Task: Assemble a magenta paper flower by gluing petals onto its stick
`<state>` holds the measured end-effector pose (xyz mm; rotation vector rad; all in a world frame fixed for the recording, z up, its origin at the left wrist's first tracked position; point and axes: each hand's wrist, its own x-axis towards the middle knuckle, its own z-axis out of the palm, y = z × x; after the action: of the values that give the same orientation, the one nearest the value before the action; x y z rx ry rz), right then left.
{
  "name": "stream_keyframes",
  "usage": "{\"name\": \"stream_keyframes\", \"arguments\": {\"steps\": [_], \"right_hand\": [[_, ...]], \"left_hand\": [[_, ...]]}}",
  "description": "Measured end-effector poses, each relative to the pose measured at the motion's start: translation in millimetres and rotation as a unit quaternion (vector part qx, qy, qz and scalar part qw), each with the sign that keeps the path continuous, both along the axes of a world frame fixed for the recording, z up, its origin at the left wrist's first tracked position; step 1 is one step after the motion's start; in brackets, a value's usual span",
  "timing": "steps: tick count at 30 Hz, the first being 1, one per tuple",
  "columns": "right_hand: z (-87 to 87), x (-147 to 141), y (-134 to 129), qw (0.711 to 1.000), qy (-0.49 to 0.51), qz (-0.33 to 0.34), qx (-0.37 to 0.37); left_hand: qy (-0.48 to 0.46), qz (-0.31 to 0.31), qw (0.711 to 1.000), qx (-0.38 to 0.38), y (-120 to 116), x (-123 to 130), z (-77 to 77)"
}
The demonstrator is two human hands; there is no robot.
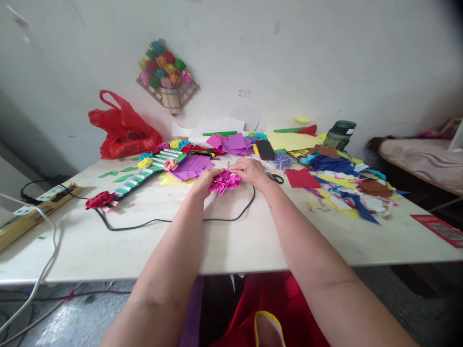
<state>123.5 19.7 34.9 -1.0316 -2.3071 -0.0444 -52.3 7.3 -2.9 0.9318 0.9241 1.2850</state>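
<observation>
A bright pink paper flower (226, 181) is held between my two hands over the middle of the table. My left hand (206, 182) grips its left side with bent fingers. At its upper right, the fingers of my right hand (249, 172) pinch the petals. Something thin and pale hangs below the flower on the left; what it is cannot be made out. Just beyond my left hand are purple paper sheets (191, 166). Scissors (277, 178) lie to the right of my right hand, their blades partly hidden.
A black cable (152, 221) loops across the table (238, 250) below my hands. A woven piece with paper flowers (144, 176) lies left, near a red bag (126, 132) and power strip (43, 205). Rightward are a phone (265, 150), paper scraps (336, 166) and a green bottle (339, 135).
</observation>
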Motion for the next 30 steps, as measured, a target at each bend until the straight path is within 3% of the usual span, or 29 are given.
{"name": "stream_keyframes", "arguments": {"steps": [7,15,30], "right_hand": [[-5.3,2,8,0.993,0.098,0.039,-0.057],[-9.9,0,13,0.985,0.147,0.061,-0.072],[-13.3,-4,15,0.984,0.165,0.063,-0.035]], "left_hand": [[-0.004,0.003,0.999,0.049,-4,-1,3.2],[-0.013,-0.004,0.999,0.050,-3,-2,3.2],[-0.007,0.026,0.998,0.050,-2,-1,5.6]]}}
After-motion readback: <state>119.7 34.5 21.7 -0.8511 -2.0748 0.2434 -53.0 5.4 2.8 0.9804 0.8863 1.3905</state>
